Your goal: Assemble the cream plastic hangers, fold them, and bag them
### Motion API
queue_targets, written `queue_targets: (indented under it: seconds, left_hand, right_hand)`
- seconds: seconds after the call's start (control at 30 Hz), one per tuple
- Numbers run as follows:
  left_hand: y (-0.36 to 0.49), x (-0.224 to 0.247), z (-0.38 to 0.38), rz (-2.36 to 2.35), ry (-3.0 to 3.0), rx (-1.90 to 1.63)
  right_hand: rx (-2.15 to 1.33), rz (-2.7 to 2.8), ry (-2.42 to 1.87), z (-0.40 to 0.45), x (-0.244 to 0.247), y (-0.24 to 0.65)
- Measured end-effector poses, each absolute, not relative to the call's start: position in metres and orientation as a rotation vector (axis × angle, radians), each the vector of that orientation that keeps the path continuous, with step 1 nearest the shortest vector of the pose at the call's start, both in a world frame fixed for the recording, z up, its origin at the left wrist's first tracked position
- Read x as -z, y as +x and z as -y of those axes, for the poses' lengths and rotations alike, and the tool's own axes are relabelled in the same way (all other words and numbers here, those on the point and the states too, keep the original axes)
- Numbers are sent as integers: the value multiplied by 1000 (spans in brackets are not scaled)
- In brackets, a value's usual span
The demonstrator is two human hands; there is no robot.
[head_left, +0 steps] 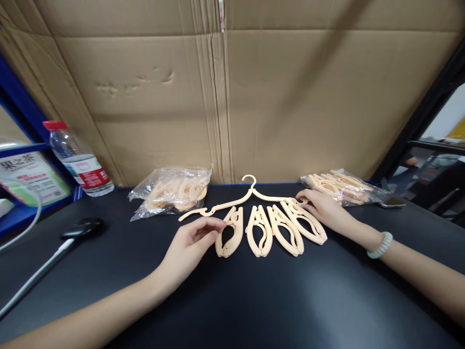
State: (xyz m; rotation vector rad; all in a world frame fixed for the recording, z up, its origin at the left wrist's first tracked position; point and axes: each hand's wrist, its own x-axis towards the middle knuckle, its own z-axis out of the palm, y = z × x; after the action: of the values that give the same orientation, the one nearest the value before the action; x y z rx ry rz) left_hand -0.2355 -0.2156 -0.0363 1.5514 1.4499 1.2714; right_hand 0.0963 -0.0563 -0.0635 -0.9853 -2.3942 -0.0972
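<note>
Four folded cream plastic hangers lie in a row on the black table: the leftmost (237, 236), a second (268, 236), a third (296, 237) and the rightmost (319, 229). Behind them an unfolded cream hanger (236, 200) lies with its hook pointing away. My left hand (191, 242) has thumb and fingertips closed at the left edge of the leftmost folded hanger. My right hand (321, 206) is at the right end of the unfolded hanger, near the top of the rightmost folded one; its fingertips are bent around that end.
Plastic bags of cream hangers lie at the back left (172, 191) and back right (341, 186). A phone (391, 202) is beside the right bag. At left are a bottle (85, 167) and a black device (83, 228) with a white cable. Cardboard (152, 102) stands behind.
</note>
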Motion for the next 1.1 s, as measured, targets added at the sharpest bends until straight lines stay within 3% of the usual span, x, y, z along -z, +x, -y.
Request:
queue_targets:
  seconds: [0.23, 0.8, 1.1]
  left_hand:
    - [-233, 33, 217, -1495, 1530, -1279]
    - [-235, 36, 218, -1453, 1393, -1445]
    - [-231, 40, 224, -1370, 1389, -1545]
  right_hand:
    - [69, 2304, -900, 52, 68, 98]
    - [-78, 2193, -996, 67, 18, 119]
    - [-137, 2310, -953, 81, 15, 110]
